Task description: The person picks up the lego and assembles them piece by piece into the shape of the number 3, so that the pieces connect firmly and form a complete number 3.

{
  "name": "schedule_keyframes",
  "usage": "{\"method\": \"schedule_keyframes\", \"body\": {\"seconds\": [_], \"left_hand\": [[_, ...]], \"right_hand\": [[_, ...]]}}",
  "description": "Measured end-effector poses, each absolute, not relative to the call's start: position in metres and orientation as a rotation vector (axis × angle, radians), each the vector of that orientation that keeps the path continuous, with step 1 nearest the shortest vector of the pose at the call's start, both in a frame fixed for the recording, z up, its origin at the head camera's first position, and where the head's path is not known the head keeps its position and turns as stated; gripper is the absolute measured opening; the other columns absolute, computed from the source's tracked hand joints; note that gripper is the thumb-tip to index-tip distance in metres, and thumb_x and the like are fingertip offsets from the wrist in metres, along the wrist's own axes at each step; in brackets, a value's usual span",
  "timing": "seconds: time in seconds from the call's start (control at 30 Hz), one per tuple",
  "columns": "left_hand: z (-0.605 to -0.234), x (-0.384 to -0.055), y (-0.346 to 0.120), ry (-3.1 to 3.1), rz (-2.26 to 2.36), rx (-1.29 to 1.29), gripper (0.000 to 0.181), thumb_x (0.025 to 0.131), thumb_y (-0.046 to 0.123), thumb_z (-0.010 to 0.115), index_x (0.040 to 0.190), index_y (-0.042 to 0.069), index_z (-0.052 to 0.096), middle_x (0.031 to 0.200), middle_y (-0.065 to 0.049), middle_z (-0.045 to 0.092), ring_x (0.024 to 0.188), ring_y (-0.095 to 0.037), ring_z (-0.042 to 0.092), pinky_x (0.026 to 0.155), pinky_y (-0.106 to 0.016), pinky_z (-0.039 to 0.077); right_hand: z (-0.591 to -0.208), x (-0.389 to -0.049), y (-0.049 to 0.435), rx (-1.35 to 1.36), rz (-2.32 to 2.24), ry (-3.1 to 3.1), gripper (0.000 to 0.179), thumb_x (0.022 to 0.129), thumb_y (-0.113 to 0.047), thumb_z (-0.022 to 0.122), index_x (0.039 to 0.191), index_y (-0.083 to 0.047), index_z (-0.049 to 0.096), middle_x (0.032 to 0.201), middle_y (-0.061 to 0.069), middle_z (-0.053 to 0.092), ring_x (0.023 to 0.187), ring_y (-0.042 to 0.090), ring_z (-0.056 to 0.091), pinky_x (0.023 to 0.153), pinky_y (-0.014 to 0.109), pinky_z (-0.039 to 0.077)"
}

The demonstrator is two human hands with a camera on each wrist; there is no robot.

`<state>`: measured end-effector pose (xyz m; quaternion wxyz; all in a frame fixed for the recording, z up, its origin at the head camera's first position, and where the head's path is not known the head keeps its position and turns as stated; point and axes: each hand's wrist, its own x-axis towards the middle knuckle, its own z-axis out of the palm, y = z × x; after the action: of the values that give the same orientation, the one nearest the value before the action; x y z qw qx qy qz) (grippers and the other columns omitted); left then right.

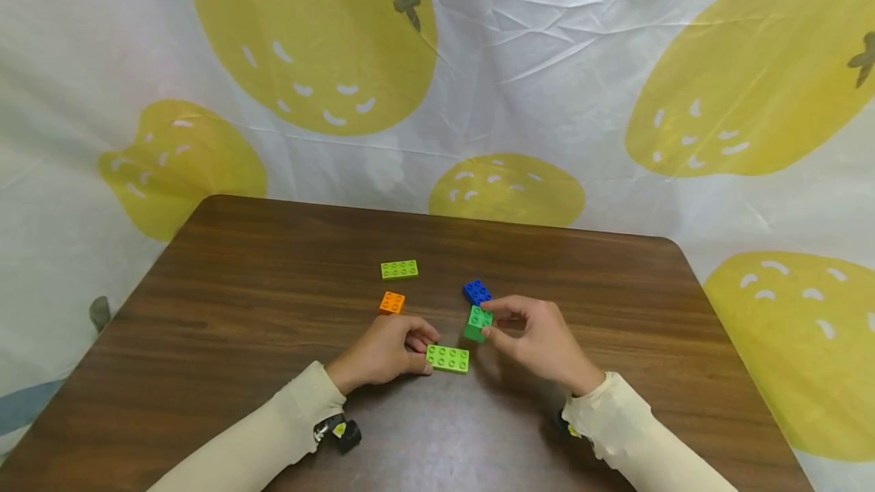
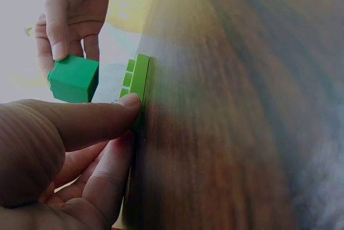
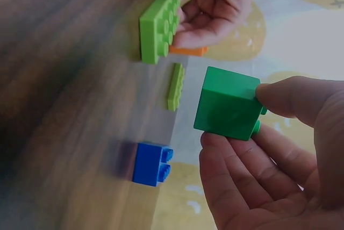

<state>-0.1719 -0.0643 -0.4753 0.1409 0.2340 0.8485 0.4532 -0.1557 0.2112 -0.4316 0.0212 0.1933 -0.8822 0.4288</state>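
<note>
My left hand [image 1: 386, 351] pinches one end of a flat lime green building brick [image 1: 447, 359] with two rows of studs, low over the table. In my right hand [image 1: 543, 340] a green square brick [image 1: 478, 323] is held between thumb and fingers, raised above the table. The right wrist view shows that green brick [image 3: 227, 103] tilted, its studs toward the palm side. Just beyond it lies a blue brick [image 1: 477, 292], partly overlapped by the right fingers in the head view. An orange brick [image 1: 393, 302] stands just behind the left hand.
A second flat lime green brick [image 1: 399, 270] lies farther back on the brown wooden table [image 1: 287, 264]. Behind the table's far edge hangs a white cloth [image 1: 547, 97] printed with yellow fruit. Each wrist wears a small dark device, such as the left one [image 1: 347, 435].
</note>
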Motion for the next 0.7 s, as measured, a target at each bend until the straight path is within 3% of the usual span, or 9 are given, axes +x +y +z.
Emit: {"method": "schedule_keyframes", "body": {"seconds": [0.7], "left_hand": [[-0.476,-0.174,-0.064,2.438,1.320,0.683,0.035,0.079,0.010,0.093,0.111,0.007,0.078,0.099,-0.001,0.077,0.087,-0.008,0.068,0.078,-0.021,0.059]], "right_hand": [[-0.448,-0.144,0.206,0.737,1.384,-2.753,0.034,0.088,-0.007,0.083,0.122,-0.008,0.076,0.117,0.007,0.079,0.101,0.021,0.078,0.089,0.036,0.064]]}}
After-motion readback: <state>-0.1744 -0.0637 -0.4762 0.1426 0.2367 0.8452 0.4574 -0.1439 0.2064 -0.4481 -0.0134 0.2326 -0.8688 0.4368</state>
